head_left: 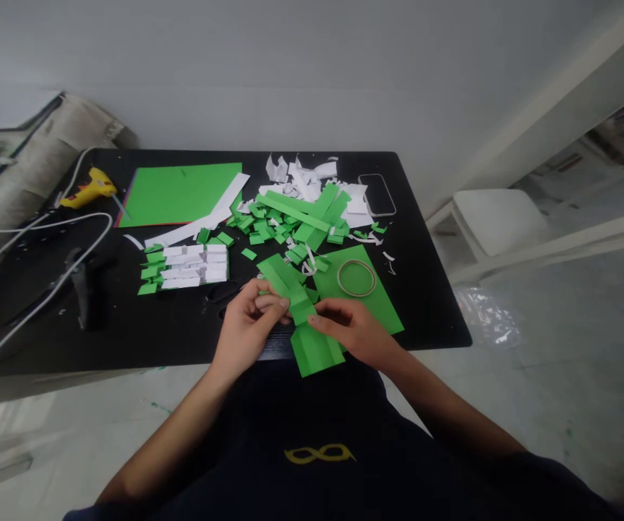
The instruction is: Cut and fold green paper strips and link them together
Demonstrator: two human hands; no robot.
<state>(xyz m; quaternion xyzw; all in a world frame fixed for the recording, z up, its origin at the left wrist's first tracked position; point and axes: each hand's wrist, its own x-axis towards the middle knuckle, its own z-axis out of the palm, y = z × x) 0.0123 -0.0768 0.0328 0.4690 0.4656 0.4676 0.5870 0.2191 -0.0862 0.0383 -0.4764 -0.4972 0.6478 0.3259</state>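
Observation:
A folded green paper piece (317,351), creased and narrowed at its middle, is held up over the table's front edge. My left hand (251,318) pinches its left side between thumb and fingers. On the opposite side my right hand (355,329) grips the narrow middle, thumb on top. Just beyond lies a green sheet (379,307) with a roll of tape (356,294) on it. To the left rests a block of folded white and green paper pieces (195,265). Dark scissors (222,291), partly hidden, lie near my left hand.
A heap of green paper pieces (268,224) and white scraps (304,181) covers the table's back middle, beside a phone (379,195). At left are stacked coloured sheets (181,192), a yellow glue gun (90,189), a white cable (92,250) and a black tool (79,289).

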